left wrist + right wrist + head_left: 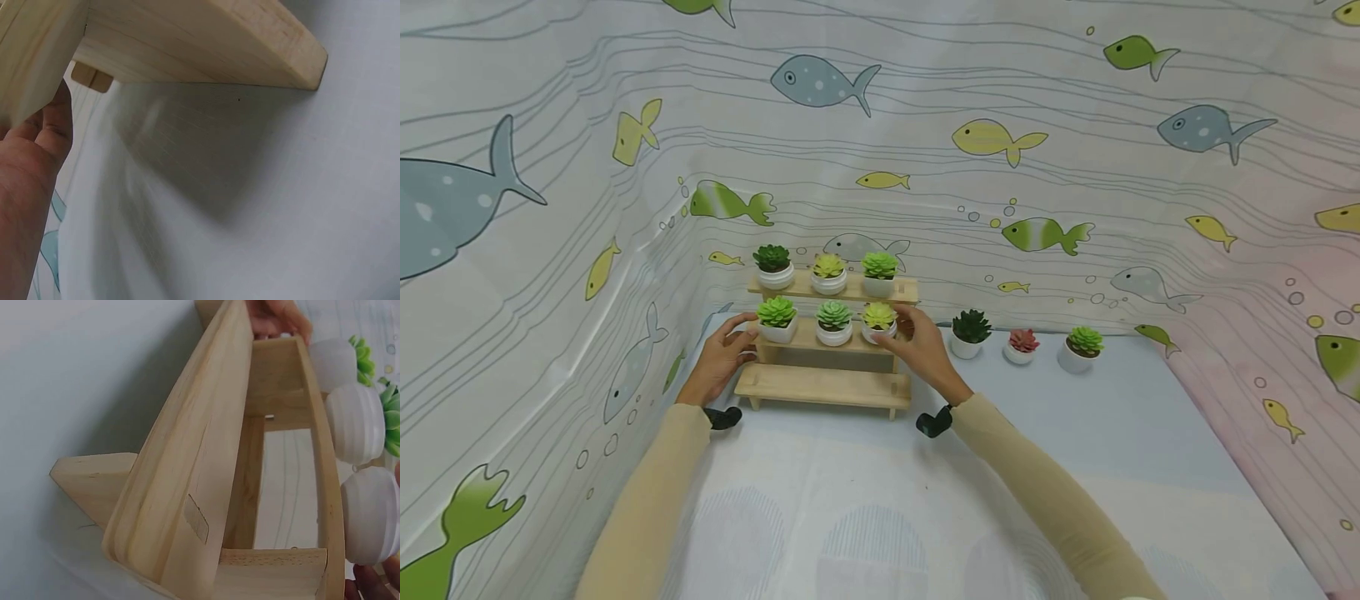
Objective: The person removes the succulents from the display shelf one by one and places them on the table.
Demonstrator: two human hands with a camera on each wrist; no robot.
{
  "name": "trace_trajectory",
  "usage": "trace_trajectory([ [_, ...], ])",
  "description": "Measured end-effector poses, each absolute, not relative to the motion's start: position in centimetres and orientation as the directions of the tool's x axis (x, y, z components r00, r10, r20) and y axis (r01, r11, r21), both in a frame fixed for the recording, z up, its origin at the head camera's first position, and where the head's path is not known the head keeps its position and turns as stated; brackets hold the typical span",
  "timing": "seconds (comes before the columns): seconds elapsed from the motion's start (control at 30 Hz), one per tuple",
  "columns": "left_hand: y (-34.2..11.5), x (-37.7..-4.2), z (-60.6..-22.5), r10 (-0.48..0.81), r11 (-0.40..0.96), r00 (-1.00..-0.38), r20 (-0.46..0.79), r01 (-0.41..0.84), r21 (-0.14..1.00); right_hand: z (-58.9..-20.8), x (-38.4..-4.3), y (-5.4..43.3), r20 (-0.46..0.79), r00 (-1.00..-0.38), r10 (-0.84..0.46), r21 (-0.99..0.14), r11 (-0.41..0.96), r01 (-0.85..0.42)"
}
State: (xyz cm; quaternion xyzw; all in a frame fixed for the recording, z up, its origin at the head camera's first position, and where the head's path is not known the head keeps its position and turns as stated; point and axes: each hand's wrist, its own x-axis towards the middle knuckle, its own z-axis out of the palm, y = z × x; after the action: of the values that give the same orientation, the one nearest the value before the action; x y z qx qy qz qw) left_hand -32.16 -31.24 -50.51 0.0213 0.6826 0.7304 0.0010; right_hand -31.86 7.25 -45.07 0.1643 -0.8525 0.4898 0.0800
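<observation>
A three-tier wooden stand [823,386] holds small potted succulents on its upper two tiers. My right hand [922,346] pinches the white pot of a yellow-green succulent [878,317] at the right end of the middle tier. In the right wrist view this ribbed pot [370,515] sits against the shelf, fingers [369,584] beside it. My left hand [721,357] grips the left end of the middle tier, close to a bright green succulent in a square pot [777,318]. In the left wrist view its fingers [56,122] reach behind the board, fingertips hidden.
A pale green succulent [834,322] stands mid-tier; three more pots line the top tier [801,285]. On the table to the right are a dark green plant [970,333], a small red one [1021,346] and a green one [1081,348]. Fish-print cloth walls [925,100] stand behind.
</observation>
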Motion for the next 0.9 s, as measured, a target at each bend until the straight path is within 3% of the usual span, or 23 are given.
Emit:
trace_trajectory([
  [0.67,-31.1,-32.3,-50.5,0.025,-0.084,-1.0,0.017,0.015,0.996,-44.7,-31.9,6.8,0.312,-0.929,-0.199,-0.756,0.541,-0.369],
  [0.9,-30.8,-31.7,-49.3,0.045,-0.11,-0.999,-0.011,-0.016,0.994,-44.7,-31.9,6.8,0.277,-0.942,-0.192,-0.787,0.518,-0.337],
])
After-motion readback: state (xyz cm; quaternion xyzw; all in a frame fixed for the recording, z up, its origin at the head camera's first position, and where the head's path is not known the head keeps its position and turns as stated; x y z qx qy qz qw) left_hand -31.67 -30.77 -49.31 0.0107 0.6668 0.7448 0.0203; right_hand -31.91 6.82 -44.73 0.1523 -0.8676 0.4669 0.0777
